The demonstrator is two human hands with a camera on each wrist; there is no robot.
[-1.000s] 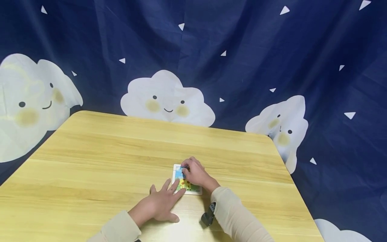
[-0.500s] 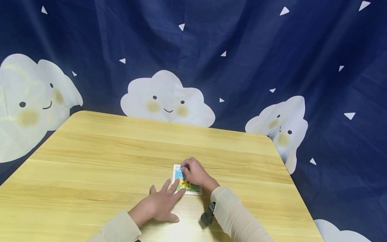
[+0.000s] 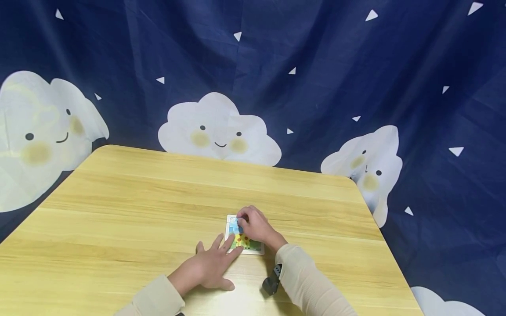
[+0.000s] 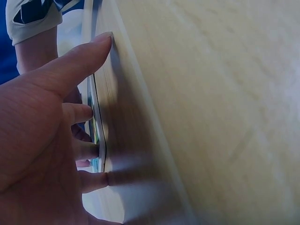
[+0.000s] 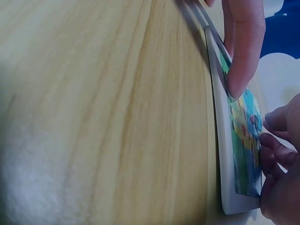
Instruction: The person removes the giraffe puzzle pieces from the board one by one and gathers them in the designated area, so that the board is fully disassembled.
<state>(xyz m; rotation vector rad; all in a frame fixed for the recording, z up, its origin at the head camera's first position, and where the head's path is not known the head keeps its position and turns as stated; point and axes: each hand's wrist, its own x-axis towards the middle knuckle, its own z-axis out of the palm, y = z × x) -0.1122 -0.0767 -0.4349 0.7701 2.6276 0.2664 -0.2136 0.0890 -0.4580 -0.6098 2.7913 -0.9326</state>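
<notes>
A small picture board (image 3: 254,252) with a white border lies flat on the table, showing a yellow giraffe on green under blue sky. My left hand (image 3: 211,265) is spread at its near left corner, fingers straight. In the right wrist view a left fingertip (image 5: 236,86) presses on the picture. Over the board's upper part, my right hand (image 3: 257,226) has its thumb and forefinger curled together, pinching a small blue puzzle piece (image 3: 239,221) at the sky. The right palm and fingers hide much of the picture's right side.
The light wooden table (image 3: 158,184) stretches out on all sides of the board. Behind it hangs a dark blue curtain (image 3: 316,35) with smiling clouds. A black wrist camera (image 3: 271,283) hangs beside the right cuff, close over the table.
</notes>
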